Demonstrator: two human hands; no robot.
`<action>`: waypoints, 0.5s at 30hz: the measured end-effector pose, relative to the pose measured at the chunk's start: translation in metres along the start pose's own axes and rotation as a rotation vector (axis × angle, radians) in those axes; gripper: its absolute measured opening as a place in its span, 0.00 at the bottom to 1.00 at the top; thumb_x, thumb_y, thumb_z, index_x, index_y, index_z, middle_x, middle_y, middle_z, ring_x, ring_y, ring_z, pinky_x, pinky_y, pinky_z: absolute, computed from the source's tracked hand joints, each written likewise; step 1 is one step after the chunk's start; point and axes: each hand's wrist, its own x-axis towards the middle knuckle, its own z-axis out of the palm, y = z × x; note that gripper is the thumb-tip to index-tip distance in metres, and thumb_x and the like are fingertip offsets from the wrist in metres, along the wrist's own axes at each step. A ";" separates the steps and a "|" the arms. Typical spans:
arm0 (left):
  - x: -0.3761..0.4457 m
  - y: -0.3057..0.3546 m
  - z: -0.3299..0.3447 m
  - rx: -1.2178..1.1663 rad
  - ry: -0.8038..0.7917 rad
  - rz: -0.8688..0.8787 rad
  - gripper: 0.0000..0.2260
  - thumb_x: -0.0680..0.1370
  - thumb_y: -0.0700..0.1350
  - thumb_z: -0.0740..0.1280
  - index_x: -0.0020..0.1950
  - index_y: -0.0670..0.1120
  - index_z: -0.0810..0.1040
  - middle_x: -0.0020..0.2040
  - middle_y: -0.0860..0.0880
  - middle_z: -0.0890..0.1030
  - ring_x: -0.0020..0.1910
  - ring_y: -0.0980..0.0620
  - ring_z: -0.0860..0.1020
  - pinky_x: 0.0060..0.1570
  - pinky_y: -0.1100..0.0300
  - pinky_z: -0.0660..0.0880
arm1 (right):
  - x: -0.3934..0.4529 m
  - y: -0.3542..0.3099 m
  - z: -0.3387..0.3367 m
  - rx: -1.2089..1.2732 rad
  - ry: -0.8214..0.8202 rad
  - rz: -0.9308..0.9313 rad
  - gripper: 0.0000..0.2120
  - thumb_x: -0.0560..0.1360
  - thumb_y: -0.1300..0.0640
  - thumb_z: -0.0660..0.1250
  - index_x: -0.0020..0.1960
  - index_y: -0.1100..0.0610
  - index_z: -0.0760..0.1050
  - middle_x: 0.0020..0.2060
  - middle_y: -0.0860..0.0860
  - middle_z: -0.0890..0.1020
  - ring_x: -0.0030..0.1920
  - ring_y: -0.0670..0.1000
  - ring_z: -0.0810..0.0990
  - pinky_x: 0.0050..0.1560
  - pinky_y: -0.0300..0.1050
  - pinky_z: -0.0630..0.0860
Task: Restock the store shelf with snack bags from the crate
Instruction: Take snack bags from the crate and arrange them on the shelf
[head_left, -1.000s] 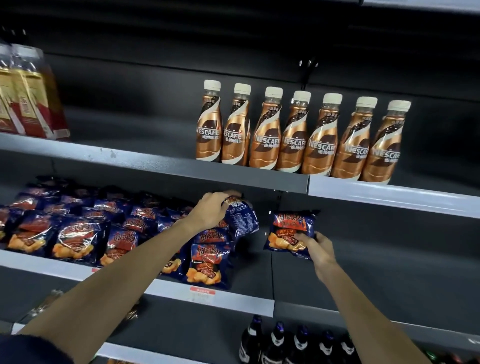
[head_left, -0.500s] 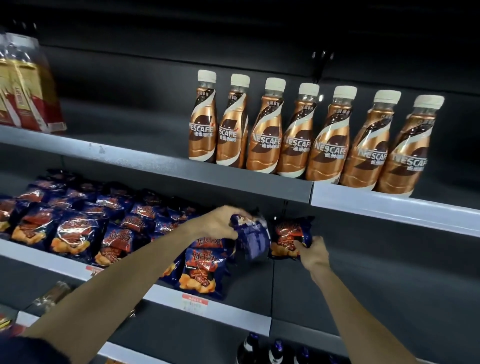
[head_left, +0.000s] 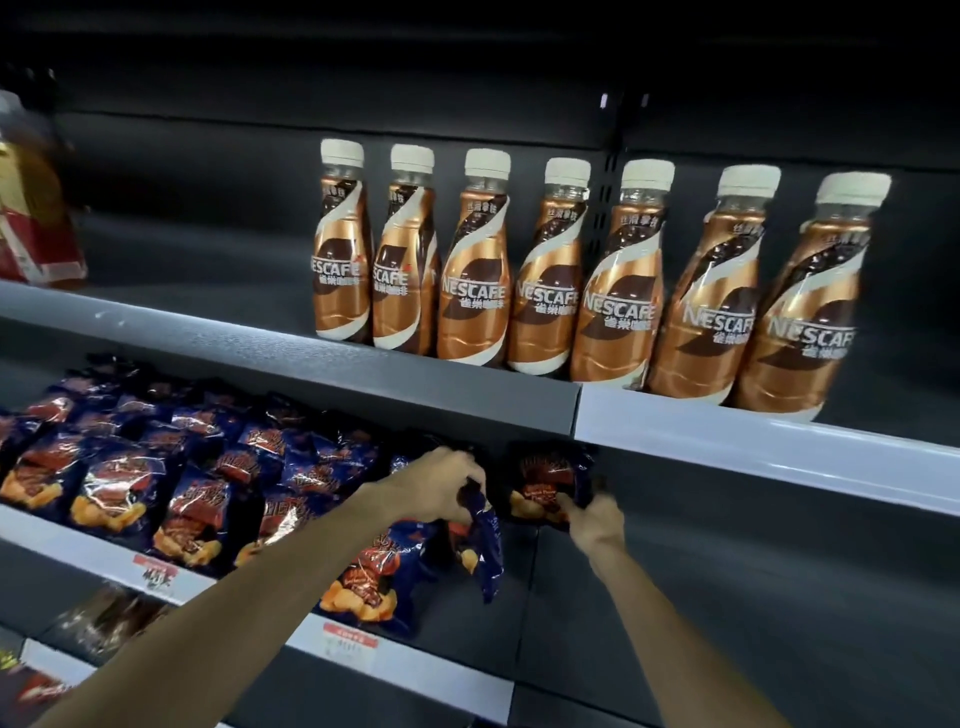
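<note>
Rows of dark blue snack bags (head_left: 171, 483) with red and orange print fill the left part of the middle shelf (head_left: 441, 670). My left hand (head_left: 439, 486) grips the top of one snack bag (head_left: 480, 545), which hangs edge-on at the right end of the rows. Just to its right, my right hand (head_left: 595, 517) holds another snack bag (head_left: 548, 486) by its lower corner, upright and deep under the upper shelf. The crate is out of view.
Several Nescafe coffee bottles (head_left: 545, 280) stand in a row on the upper shelf (head_left: 753, 441). A red and gold package (head_left: 31, 208) sits at that shelf's far left. The middle shelf's right part is bare dark surface. More goods lie on the lower shelf (head_left: 104, 618).
Both hands have reached deeper into the middle shelf with their bags. The left bag has turned edge-on and dropped lower. The view has moved closer.
</note>
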 end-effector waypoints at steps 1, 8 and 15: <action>0.003 0.000 0.003 0.005 0.006 0.002 0.11 0.70 0.46 0.76 0.51 0.50 0.81 0.41 0.58 0.71 0.39 0.59 0.70 0.41 0.66 0.67 | 0.002 0.001 0.001 0.002 -0.003 0.004 0.21 0.78 0.51 0.69 0.64 0.64 0.71 0.54 0.63 0.80 0.50 0.60 0.79 0.49 0.48 0.75; 0.013 -0.003 0.019 -0.012 -0.064 0.044 0.10 0.75 0.45 0.70 0.56 0.50 0.79 0.54 0.54 0.74 0.53 0.55 0.72 0.56 0.57 0.70 | 0.018 0.009 0.018 -0.019 -0.018 0.014 0.19 0.79 0.51 0.66 0.64 0.63 0.72 0.56 0.62 0.80 0.57 0.63 0.79 0.52 0.51 0.78; 0.014 0.001 0.028 -0.048 -0.068 0.050 0.09 0.77 0.43 0.68 0.57 0.49 0.78 0.49 0.54 0.76 0.44 0.58 0.73 0.49 0.55 0.73 | 0.028 0.019 0.041 -0.063 -0.086 0.016 0.18 0.79 0.47 0.66 0.59 0.60 0.75 0.53 0.61 0.82 0.53 0.61 0.80 0.48 0.50 0.77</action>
